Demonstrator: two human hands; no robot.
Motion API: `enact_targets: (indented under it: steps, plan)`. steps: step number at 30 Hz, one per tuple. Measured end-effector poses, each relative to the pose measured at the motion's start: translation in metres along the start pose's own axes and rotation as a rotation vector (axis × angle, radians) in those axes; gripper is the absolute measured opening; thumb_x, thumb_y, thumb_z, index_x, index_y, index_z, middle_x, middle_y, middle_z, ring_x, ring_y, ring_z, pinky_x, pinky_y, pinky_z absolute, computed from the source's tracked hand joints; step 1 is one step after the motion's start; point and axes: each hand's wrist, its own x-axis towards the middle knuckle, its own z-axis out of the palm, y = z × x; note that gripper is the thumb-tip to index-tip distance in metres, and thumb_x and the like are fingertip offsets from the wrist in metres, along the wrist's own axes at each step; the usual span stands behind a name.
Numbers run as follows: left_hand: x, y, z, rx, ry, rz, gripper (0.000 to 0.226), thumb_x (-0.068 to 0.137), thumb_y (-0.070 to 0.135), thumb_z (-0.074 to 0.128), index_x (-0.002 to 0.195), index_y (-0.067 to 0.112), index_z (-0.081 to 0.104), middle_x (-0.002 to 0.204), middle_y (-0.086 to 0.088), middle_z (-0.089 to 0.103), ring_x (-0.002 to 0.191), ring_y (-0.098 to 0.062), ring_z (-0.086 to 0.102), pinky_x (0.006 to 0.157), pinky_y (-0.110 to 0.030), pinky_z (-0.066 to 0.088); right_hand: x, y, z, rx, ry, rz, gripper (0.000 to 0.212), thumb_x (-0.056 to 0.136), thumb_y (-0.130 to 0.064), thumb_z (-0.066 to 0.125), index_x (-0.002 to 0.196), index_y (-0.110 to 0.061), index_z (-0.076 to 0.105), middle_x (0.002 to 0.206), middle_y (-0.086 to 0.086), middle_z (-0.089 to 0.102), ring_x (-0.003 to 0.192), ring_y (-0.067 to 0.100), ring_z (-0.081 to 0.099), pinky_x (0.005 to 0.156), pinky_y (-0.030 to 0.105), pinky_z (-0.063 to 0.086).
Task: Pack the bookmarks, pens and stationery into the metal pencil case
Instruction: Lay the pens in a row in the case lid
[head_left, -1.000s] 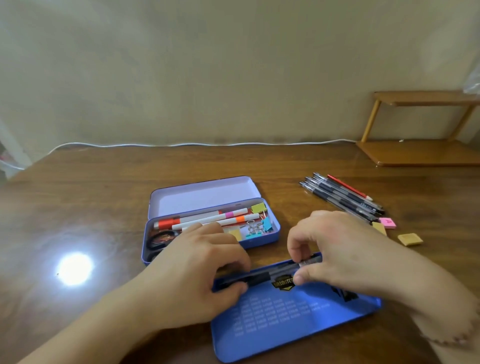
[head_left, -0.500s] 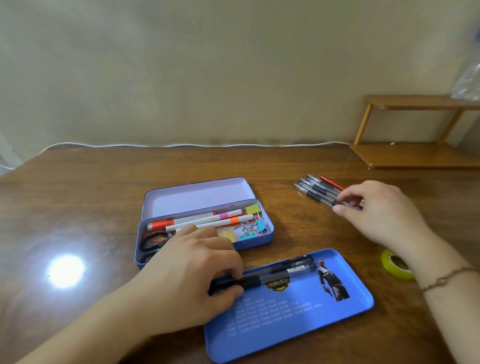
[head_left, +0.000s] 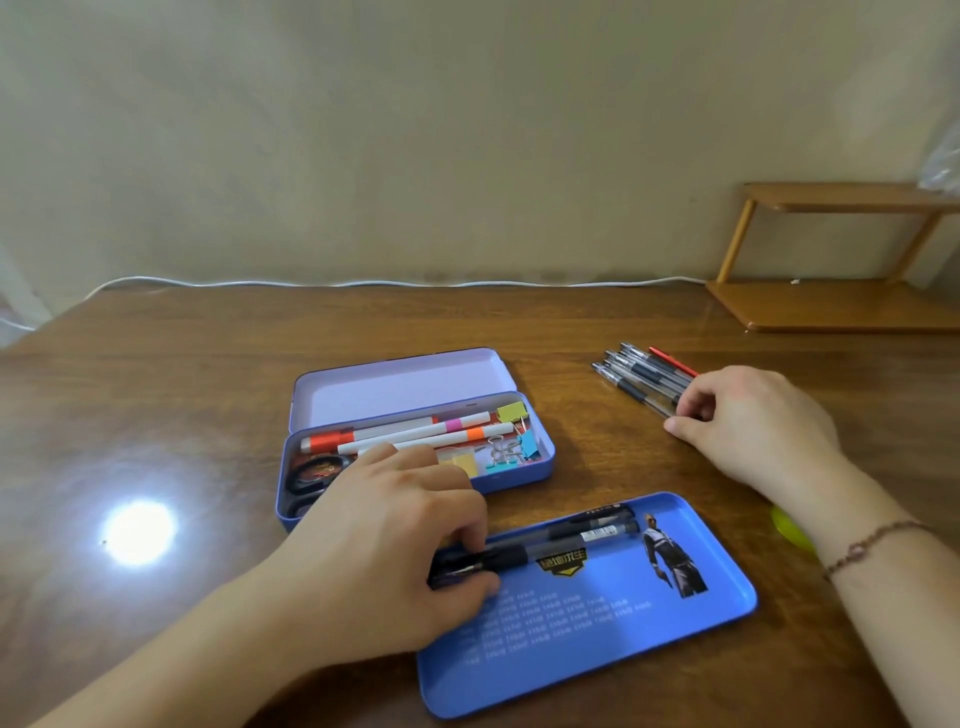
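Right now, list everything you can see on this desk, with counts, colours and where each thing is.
metal pencil case: one, lilac, open, desk centre
markers: three, white with orange and pink bands, inside case
scissors: one, black, case's left end
binder clips: several, yellow, blue, silver, case's right end
blue tray: one, near edge
dark pens: two or three, in tray
loose pens: a bunch, grey-black, one red, right
wooden shelf: one, far right
left hand: holds tray pens
right hand: on loose pens

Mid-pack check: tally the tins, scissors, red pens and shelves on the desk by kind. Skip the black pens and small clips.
Purple pencil case: 1
Blue tray: 1
Scissors: 1
Red pen: 1
Wooden shelf: 1
Total: 5
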Motion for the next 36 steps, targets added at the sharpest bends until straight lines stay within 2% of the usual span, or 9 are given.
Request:
enact_targets:
  steps: [6, 9, 16, 21, 23, 26, 29, 31, 36]
  plan:
    - [0.001, 0.000, 0.001, 0.020, 0.007, -0.017, 0.020, 0.073, 0.054, 0.062, 0.072, 0.035, 0.055, 0.072, 0.020, 0.058, 0.075, -0.005, 0.050, 0.067, -0.029, 0.047, -0.007, -0.009, -0.006, -0.085, 0.003, -0.017, 0.012, 0.086, -0.044, 0.066, 0.084, -0.032, 0.066, 0.084, -0.006, 0.062, 0.073, 0.015, 0.050, 0.045, 0.020, 0.027]
    - [0.001, 0.001, 0.001, 0.029, 0.003, -0.023, 0.020, 0.072, 0.053, 0.062, 0.071, 0.034, 0.054, 0.071, 0.019, 0.058, 0.075, -0.006, 0.049, 0.067, -0.029, 0.047, -0.010, -0.008, -0.008, 0.056, 0.030, -0.078, 0.003, 0.087, -0.034, 0.067, 0.088, -0.032, 0.064, 0.081, -0.007, 0.061, 0.071, 0.015, 0.051, 0.048, 0.019, 0.028]
    - [0.000, 0.003, 0.002, 0.043, -0.007, -0.023, 0.020, 0.072, 0.052, 0.062, 0.073, 0.034, 0.053, 0.072, 0.018, 0.056, 0.073, -0.007, 0.048, 0.066, -0.025, 0.043, -0.011, 0.002, -0.023, 1.075, 0.257, -0.069, 0.029, 0.082, -0.012, 0.074, 0.103, -0.028, 0.063, 0.077, -0.003, 0.070, 0.066, 0.017, 0.064, 0.050, 0.024, 0.050]
    - [0.000, 0.005, 0.001, 0.054, -0.001, -0.031, 0.020, 0.072, 0.051, 0.061, 0.070, 0.033, 0.051, 0.070, 0.018, 0.054, 0.071, -0.008, 0.048, 0.064, -0.024, 0.040, -0.023, -0.007, -0.046, 1.803, 0.280, -0.270, 0.025, 0.086, -0.006, 0.067, 0.102, -0.024, 0.060, 0.086, -0.007, 0.067, 0.087, 0.019, 0.070, 0.085, 0.040, 0.057]
    - [0.000, 0.005, 0.001, 0.049, 0.000, -0.030, 0.021, 0.072, 0.051, 0.060, 0.071, 0.034, 0.050, 0.070, 0.019, 0.053, 0.071, -0.007, 0.048, 0.064, -0.024, 0.041, -0.039, -0.023, -0.050, 1.750, 0.199, -0.456, 0.025, 0.079, -0.015, 0.071, 0.101, -0.021, 0.060, 0.086, -0.004, 0.063, 0.069, 0.020, 0.067, 0.065, 0.036, 0.059]
    - [0.000, 0.005, 0.001, 0.048, 0.001, -0.021, 0.020, 0.073, 0.053, 0.060, 0.072, 0.035, 0.051, 0.071, 0.020, 0.053, 0.071, -0.006, 0.047, 0.064, -0.023, 0.040, -0.065, -0.047, -0.048, 1.317, 0.010, -0.598, 0.025, 0.070, -0.017, 0.078, 0.091, -0.029, 0.069, 0.074, -0.006, 0.065, 0.051, 0.016, 0.056, 0.045, 0.030, 0.048]
    - [0.000, 0.002, 0.002, 0.035, -0.010, -0.015, 0.022, 0.074, 0.055, 0.060, 0.073, 0.033, 0.054, 0.072, 0.017, 0.055, 0.074, -0.009, 0.050, 0.065, -0.028, 0.044, -0.082, -0.062, -0.029, 0.592, -0.197, -0.803, 0.026, 0.074, -0.020, 0.082, 0.092, -0.034, 0.069, 0.085, -0.015, 0.064, 0.076, 0.005, 0.059, 0.066, 0.018, 0.049]
    - [0.000, -0.002, -0.001, 0.010, -0.048, 0.015, 0.023, 0.075, 0.055, 0.063, 0.076, 0.033, 0.058, 0.075, 0.016, 0.058, 0.075, -0.010, 0.051, 0.067, -0.029, 0.046, -0.091, -0.070, -0.018, 0.293, -0.244, -0.912, 0.023, 0.078, -0.030, 0.074, 0.098, -0.037, 0.064, 0.093, -0.018, 0.062, 0.092, 0.001, 0.053, 0.079, 0.024, 0.047]
    - [-0.001, -0.014, -0.014, -0.066, -0.114, 0.040, 0.016, 0.075, 0.048, 0.066, 0.082, 0.033, 0.064, 0.082, 0.017, 0.063, 0.080, -0.004, 0.052, 0.069, -0.027, 0.048, -0.097, -0.079, -0.006, 0.238, -0.283, -0.898, 0.023, 0.081, -0.038, 0.069, 0.102, -0.035, 0.061, 0.098, -0.015, 0.060, 0.095, 0.004, 0.043, 0.081, 0.025, 0.041]
